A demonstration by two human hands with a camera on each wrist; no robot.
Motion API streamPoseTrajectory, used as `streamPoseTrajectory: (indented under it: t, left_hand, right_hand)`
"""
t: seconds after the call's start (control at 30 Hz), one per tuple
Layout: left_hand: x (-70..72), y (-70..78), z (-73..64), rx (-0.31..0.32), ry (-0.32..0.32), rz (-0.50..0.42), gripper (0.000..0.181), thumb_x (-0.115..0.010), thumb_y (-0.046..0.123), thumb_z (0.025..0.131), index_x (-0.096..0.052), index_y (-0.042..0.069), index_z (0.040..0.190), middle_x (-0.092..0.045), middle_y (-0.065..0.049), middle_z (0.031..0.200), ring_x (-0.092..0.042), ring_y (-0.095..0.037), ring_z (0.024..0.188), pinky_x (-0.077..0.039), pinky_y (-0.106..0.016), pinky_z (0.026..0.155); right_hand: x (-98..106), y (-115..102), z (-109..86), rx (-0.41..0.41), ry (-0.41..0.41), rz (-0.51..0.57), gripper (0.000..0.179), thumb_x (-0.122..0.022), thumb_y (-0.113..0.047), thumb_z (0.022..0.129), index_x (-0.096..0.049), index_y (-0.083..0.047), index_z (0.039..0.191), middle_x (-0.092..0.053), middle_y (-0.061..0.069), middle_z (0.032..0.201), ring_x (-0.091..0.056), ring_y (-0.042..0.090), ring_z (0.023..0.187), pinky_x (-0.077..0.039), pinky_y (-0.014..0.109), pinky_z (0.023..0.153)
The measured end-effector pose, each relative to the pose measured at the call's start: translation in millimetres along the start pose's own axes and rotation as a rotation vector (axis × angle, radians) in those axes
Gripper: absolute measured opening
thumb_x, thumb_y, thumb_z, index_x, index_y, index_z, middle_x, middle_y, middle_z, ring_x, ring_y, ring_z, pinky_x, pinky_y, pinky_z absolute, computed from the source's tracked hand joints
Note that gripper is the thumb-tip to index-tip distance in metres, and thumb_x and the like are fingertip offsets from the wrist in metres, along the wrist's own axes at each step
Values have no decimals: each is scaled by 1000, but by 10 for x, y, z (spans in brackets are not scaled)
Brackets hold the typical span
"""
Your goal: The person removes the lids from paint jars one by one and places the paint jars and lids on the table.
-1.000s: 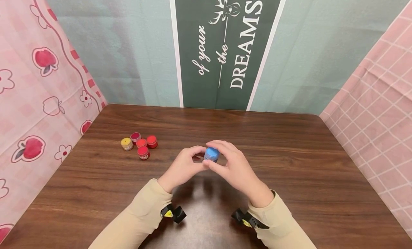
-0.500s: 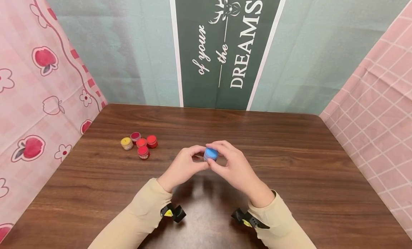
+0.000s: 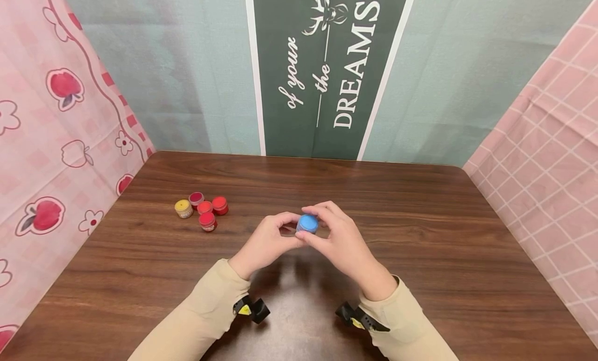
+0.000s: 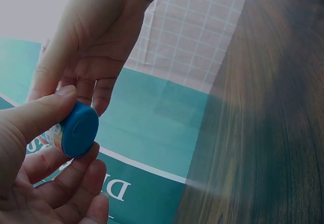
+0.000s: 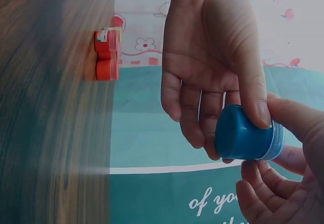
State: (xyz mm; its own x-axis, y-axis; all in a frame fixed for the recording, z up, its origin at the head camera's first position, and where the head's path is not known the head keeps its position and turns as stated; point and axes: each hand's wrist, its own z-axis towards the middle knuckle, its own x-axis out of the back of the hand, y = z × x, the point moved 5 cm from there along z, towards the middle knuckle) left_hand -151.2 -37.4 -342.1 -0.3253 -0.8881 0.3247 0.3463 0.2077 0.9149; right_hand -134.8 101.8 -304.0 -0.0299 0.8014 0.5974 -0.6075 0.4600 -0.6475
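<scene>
Both hands hold one small blue jar with a clear rim around its top, in the middle of the head view. It hangs above the table. My left hand pinches the jar's lower part between thumb and fingers. From the other side, my right hand grips it near the top with thumb and fingertips. The left wrist view shows the round blue base of the jar and part of a label. In the right wrist view, the clear-rimmed end of the jar lies at the right hand's fingers.
A cluster of small jars stands on the table's left: a yellow jar, a dark red jar and several red jars. The brown wooden table meets hanging cloths at the back and sides. Wrist cameras are strapped to both sleeves.
The right thumb and fingers have shifted slightly around the jar's top, and the jar tilted a little and back. The left hand and the jar cluster stay in place.
</scene>
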Motion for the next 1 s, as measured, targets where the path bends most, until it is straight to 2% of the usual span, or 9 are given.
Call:
streamPoseTrajectory:
  t: [0.1, 0.27, 0.43, 0.6, 0.8, 1.0]
  left_hand:
    - [1, 0, 2, 11, 7, 1, 31, -75, 15, 79, -66, 3, 107, -66, -6, 104, -60, -19, 91, -50, -40, 83]
    - [16, -3, 6, 24, 15, 3, 33, -75, 16, 79, -66, 3, 107, -66, -6, 102, -61, -19, 89, -50, -42, 83]
    - [28, -18, 4, 25, 10, 7, 32, -74, 14, 79, -65, 2, 108, -66, -7, 102, -61, -19, 90, -49, -45, 84]
    - [21, -16, 3, 12, -1, 21, 31, -73, 13, 81, -65, 1, 108, -65, -7, 103, -61, -19, 92, -50, -42, 85]
    - [-3, -26, 12, 30, -10, -6, 32, -75, 16, 79, -66, 3, 107, -66, -5, 102, -61, -16, 89, -51, -37, 82]
    - [-8, -47, 17, 45, -22, 0, 34, -75, 16, 79, -66, 2, 108, -66, -6, 101, -61, -17, 91, -51, -34, 82]
  right_hand:
    - [-1, 8, 3, -8, -7, -3, 40, -79, -14, 75, -64, -4, 110, -59, -1, 102, -59, 11, 91, -51, 30, 82]
    - [-5, -1, 5, 34, -44, 18, 34, -75, -9, 79, -64, -4, 110, -61, 0, 106, -59, 12, 95, -51, 31, 83]
    - [-9, -25, 10, 66, -79, 15, 38, -74, -9, 80, -61, -3, 115, -61, 3, 113, -58, 14, 100, -50, 32, 85]
    - [-2, -5, 15, 26, -47, -1, 47, -79, -17, 75, -61, -3, 116, -59, 3, 112, -58, 14, 99, -50, 33, 84]
    - [4, 16, 16, 15, -36, -16, 39, -78, -13, 76, -64, -3, 111, -61, 0, 105, -60, 11, 92, -50, 25, 82]
    - [-4, 12, 14, 44, -117, 14, 38, -73, -5, 79, -62, -1, 115, -62, 4, 110, -60, 14, 99, -48, 28, 87]
